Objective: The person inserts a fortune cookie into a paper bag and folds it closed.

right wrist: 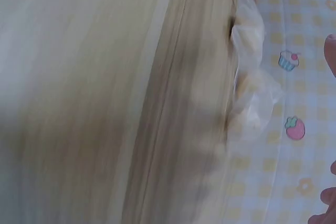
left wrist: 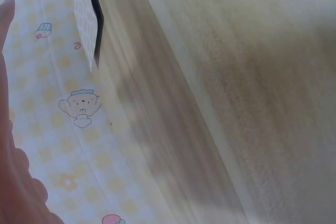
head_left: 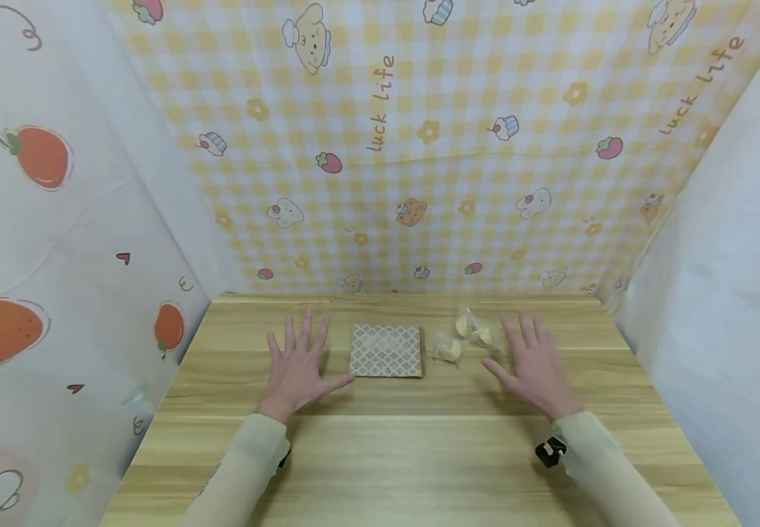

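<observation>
The box (head_left: 385,351) lay flat on the table (head_left: 393,461) just right of the left hand (head_left: 297,370) and farther from the right hand (head_left: 536,368). Its white top bore a greyish lattice; its right side was brown. Between box and right hand sat three clear packets (head_left: 450,350) of pale, roundish pieces, two close together farther out and one nearer the box. The left hand was spread wide, back upward, gripping nothing; its thumb tip reached the box's near left corner, though contact could not be told. The right hand, likewise spread, thumb pointing toward the packets, held nothing. Wood stretched between the sleeves (head_left: 257,450) up to the box, and outside each hand to the side edges. Beyond the fingertips, the far edge met a checked cloth (head_left: 458,172).
</observation>
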Action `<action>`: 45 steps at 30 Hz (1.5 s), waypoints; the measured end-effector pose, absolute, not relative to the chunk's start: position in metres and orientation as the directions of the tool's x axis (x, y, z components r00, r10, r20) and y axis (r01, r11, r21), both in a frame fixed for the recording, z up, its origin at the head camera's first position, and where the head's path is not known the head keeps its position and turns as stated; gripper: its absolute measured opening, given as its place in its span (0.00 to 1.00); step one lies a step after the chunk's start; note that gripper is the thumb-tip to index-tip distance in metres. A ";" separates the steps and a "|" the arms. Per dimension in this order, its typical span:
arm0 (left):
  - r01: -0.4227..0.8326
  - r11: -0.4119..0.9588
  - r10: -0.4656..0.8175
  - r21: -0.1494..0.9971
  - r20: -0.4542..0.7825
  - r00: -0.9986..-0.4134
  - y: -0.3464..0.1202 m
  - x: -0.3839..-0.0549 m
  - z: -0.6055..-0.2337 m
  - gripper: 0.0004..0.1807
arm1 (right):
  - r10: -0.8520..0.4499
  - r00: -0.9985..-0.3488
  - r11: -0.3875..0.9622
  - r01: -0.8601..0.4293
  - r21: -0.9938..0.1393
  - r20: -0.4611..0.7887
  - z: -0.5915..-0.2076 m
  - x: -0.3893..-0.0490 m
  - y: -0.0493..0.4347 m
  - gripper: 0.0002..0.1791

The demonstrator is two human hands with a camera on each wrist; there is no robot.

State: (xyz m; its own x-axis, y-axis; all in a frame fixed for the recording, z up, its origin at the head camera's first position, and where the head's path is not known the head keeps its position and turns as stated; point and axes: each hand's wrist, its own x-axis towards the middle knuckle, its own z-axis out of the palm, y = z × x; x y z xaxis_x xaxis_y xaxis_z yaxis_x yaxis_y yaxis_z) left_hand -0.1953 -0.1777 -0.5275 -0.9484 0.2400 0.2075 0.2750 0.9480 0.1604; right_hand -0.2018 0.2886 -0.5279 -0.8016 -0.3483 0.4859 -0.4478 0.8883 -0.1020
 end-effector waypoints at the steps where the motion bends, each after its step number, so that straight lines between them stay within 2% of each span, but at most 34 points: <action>1: 0.272 0.948 0.239 0.162 0.199 -0.950 -0.178 -0.195 -0.528 0.68 | -0.350 -0.806 0.888 -0.448 -0.105 0.477 -0.527 -0.203 0.286 0.53; 8: 0.281 0.937 0.243 0.206 0.191 -0.951 -0.175 -0.192 -0.530 0.68 | -0.392 -0.805 0.866 -0.486 -0.115 0.445 -0.527 -0.206 0.262 0.51; 13: 0.279 0.941 0.252 0.194 0.151 -0.956 -0.171 -0.188 -0.536 0.68 | -0.434 -0.797 0.838 -0.528 -0.137 0.421 -0.532 -0.206 0.244 0.50; 30: 0.315 0.931 0.302 0.185 0.093 -0.949 -0.138 -0.195 -0.543 0.64 | -0.571 -0.781 0.777 -0.614 -0.142 0.251 -0.539 -0.232 0.179 0.34; 36: 0.344 0.918 0.335 0.199 0.079 -0.939 -0.123 -0.196 -0.540 0.62 | -0.613 -0.765 0.748 -0.643 -0.165 0.198 -0.543 -0.237 0.171 0.29; 40: 0.363 0.908 0.351 0.208 0.095 -0.932 -0.117 -0.197 -0.541 0.61 | -0.621 -0.762 0.752 -0.645 -0.136 0.184 -0.549 -0.239 0.170 0.25; 45: 0.383 0.903 0.369 0.195 0.105 -0.924 -0.110 -0.200 -0.541 0.60 | -0.611 -0.776 0.770 -0.628 -0.115 0.156 -0.550 -0.239 0.171 0.26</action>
State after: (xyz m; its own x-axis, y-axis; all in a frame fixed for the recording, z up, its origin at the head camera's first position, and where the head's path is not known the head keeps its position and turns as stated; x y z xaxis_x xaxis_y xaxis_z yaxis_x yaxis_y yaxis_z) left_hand -0.1996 -0.1098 -0.5415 -0.9237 0.3685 0.1050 0.3825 0.9030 0.1954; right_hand -0.2388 0.1713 -0.5501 -0.7764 -0.6106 0.1559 -0.6282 0.7696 -0.1147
